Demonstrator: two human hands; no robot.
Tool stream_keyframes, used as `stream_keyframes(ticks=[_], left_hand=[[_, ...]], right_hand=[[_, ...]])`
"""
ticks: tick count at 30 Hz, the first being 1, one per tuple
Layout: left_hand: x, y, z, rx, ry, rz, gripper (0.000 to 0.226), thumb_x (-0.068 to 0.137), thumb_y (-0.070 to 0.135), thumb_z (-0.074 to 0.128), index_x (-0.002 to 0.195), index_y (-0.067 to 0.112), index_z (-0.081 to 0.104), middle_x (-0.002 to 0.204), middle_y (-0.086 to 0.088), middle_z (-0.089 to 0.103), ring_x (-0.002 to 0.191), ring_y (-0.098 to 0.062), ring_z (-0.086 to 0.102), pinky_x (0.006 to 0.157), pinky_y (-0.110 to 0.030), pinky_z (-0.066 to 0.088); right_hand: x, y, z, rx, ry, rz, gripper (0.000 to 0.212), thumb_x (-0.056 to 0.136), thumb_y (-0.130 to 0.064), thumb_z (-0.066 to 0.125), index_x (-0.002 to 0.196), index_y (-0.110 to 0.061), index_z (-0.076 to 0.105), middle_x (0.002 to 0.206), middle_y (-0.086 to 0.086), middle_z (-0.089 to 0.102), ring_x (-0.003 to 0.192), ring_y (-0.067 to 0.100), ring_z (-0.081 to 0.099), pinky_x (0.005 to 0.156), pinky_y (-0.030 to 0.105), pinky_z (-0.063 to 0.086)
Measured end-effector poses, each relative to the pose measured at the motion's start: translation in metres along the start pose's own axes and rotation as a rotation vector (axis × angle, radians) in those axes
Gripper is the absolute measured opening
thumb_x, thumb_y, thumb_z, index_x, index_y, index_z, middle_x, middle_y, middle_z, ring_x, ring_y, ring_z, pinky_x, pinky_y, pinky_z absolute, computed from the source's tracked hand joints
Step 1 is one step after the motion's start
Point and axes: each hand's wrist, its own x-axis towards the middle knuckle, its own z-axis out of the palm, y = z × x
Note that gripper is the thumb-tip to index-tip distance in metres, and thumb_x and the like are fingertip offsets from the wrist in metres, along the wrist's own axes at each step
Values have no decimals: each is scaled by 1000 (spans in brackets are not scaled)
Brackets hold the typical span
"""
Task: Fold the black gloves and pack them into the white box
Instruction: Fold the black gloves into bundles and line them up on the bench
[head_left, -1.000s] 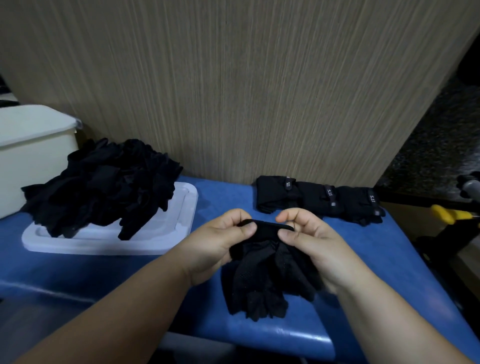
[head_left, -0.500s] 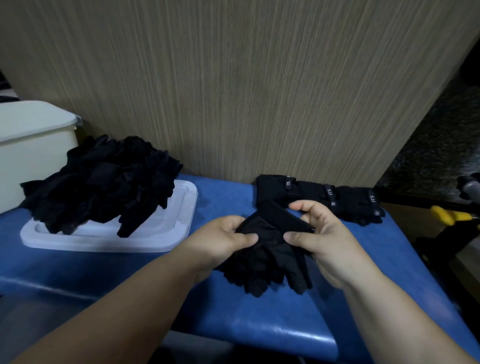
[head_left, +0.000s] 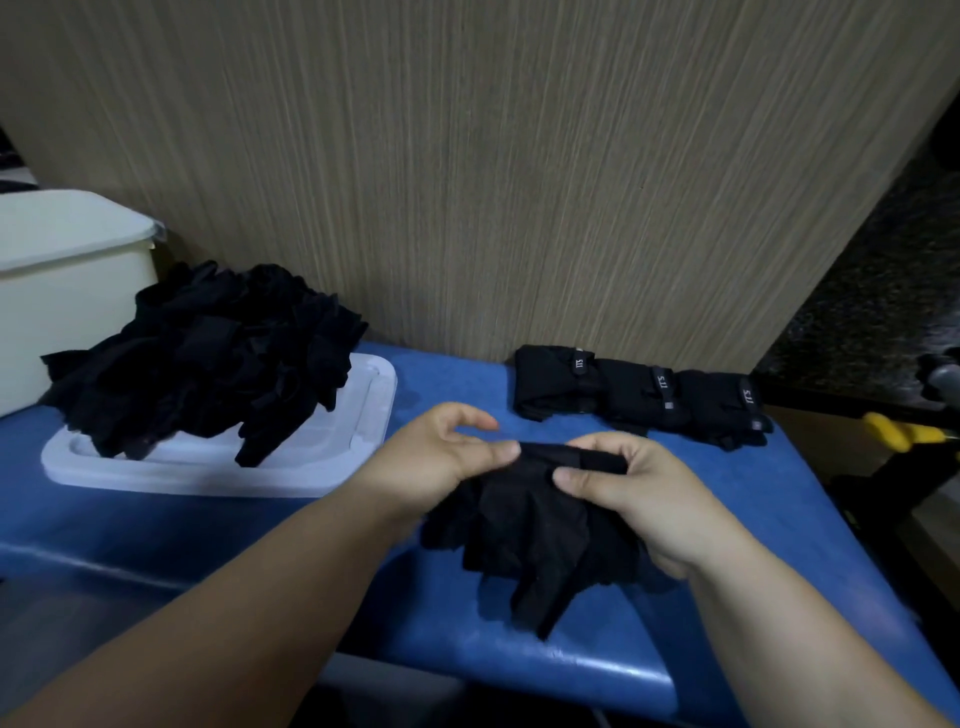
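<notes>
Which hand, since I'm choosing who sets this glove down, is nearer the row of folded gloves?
Right. Gripping the black glove, the right hand sits just in front of the row of folded gloves; the left hand is farther, in front and to its left.

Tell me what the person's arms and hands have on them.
Nothing worn shows: the left hand and right hand are bare, with no gloves on, no rings, watch or bracelet, and no sleeves up to the picture's edge.
</notes>
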Motion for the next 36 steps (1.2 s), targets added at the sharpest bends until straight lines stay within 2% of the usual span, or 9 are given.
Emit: stream_keyframes(ticks=[5, 10, 15, 18, 21, 25, 29, 33, 36], left_hand=[[0, 0, -7, -228, -144, -187, 51, 68, 51, 65, 108, 19, 68, 108, -6, 72, 104, -20, 67, 97, -35, 49], [-5, -1, 5, -286, -226, -360, 54, 64, 51, 67, 108, 19, 66, 109, -9, 71, 100, -22, 66, 77, -30, 57], [-7, -2, 7, -325, -239, -406, 61, 65, 45, 70, 116, 12, 65, 108, -8, 72, 99, -24, 69, 84, -37, 57], [-6, 0, 5, -444, -188, -307, 44, 78, 19, 66, 120, 6, 63, 112, -12, 70, 100, -24, 68, 87, -37, 56], [3, -3, -2, -418, -64, -205, 50, 78, 3, 70, 125, 6, 55, 110, -18, 70, 95, -31, 70, 74, -41, 58], [-1, -3, 4, -330, -56, -190, 53, 80, 1, 70, 126, 15, 48, 104, -17, 71, 92, -31, 71, 73, -39, 58], [-2, -1, 8, -347, -91, -193, 68, 71, 13, 77, 130, 18, 46, 109, -17, 69, 95, -28, 69, 74, -37, 58], [-3, -1, 2, -235, -178, -230, 86, 72, 8, 76, 142, 29, 31, 119, -9, 64, 103, -23, 66, 80, -36, 56], [3, -6, -2, -15, -51, -168, 85, 80, 2, 70, 146, 31, 24, 125, -4, 59, 106, -21, 63, 88, -34, 53]], right_hand=[[4, 1, 3, 306, 194, -29, 13, 78, -11, 66, 90, -8, 66, 85, 15, 70, 76, 24, 66, 73, 37, 55], [2, 0, 13, 421, 173, -69, 18, 75, -23, 65, 91, -15, 66, 90, 11, 71, 82, 23, 66, 80, 38, 53], [-3, -2, 15, 417, 98, -101, 13, 77, -23, 64, 87, -19, 71, 95, 12, 71, 89, 24, 65, 88, 41, 48], [-4, -4, 7, 293, 35, -77, 6, 70, -18, 74, 75, -18, 72, 82, 12, 70, 76, 24, 63, 75, 36, 47], [-8, -8, 0, 12, -31, -35, 23, 57, -38, 72, 65, -18, 65, 64, 7, 58, 60, 18, 50, 56, 28, 36], [-7, -2, 5, 3, -16, -64, 37, 72, -29, 81, 97, -8, 62, 84, 13, 71, 75, 22, 66, 67, 26, 52], [-3, 4, 14, 13, 78, -117, 24, 89, 2, 58, 108, -13, 58, 89, 13, 73, 80, 25, 69, 74, 38, 55], [-1, 11, 12, -16, 175, -68, 29, 91, 0, 58, 108, -24, 56, 87, 9, 74, 81, 27, 71, 78, 44, 56], [4, 21, 5, -311, 266, -32, 33, 89, -10, 64, 114, -27, 50, 85, 2, 74, 80, 21, 70, 80, 40, 56]])
